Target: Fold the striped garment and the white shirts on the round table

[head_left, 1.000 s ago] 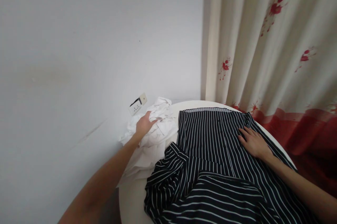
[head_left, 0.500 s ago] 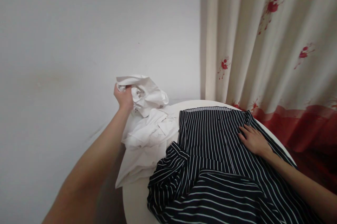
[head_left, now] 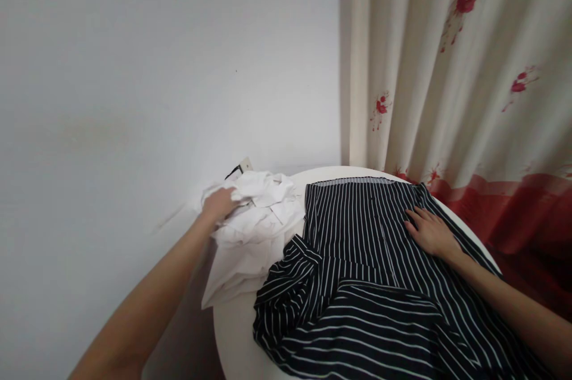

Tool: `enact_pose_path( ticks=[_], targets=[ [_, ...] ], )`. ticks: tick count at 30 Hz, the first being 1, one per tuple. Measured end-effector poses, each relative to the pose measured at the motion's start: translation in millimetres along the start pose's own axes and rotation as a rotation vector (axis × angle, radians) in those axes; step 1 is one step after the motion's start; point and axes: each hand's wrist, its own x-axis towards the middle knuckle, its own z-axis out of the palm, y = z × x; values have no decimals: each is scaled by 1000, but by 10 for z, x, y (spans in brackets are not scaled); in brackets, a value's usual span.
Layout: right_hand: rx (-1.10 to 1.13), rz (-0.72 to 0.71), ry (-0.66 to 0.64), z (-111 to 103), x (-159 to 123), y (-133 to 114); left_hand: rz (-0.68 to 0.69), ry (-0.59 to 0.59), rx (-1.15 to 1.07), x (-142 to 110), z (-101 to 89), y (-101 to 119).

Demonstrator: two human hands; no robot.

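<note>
A crumpled white cloth garment (head_left: 257, 228) lies heaped at the table's left edge, part of it hanging over. My left hand (head_left: 220, 203) is closed on the upper part of this white heap; the fingertips are partly hidden in its folds. A black garment with white stripes (head_left: 353, 225) is spread over the table, flat at the far end and bunched at its near left side. On its right part rests my right hand (head_left: 431, 234), palm down with the fingers spread.
The round white table (head_left: 239, 335) stands against a pale wall (head_left: 156, 58). A socket plate (head_left: 245, 164) with something black beside it is on the wall behind the white heap. To the right hangs a cream curtain (head_left: 415, 70) with red flowers and a red lower band.
My left hand has lowered the raised part of the white garment onto the heap, uncovering the socket plate. My right hand stays in place on the striped garment.
</note>
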Motion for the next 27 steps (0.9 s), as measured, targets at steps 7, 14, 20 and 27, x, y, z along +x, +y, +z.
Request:
enact_pose_path(
  ticks=[7,14,20,27],
  targets=[
    [-7,-26,-8,11,10,19,28,-365,94,-241,105,-42],
    [109,12,54,-116,13,-24,298,-184,-87,-961,73,986],
    [362,-5,159,-561,-127,-249,399,-471,-199,-1777,484,1312],
    [511,-146,-278,-1258,-919,-947,261,-348,-277,-1762,378,1197]
  ],
)
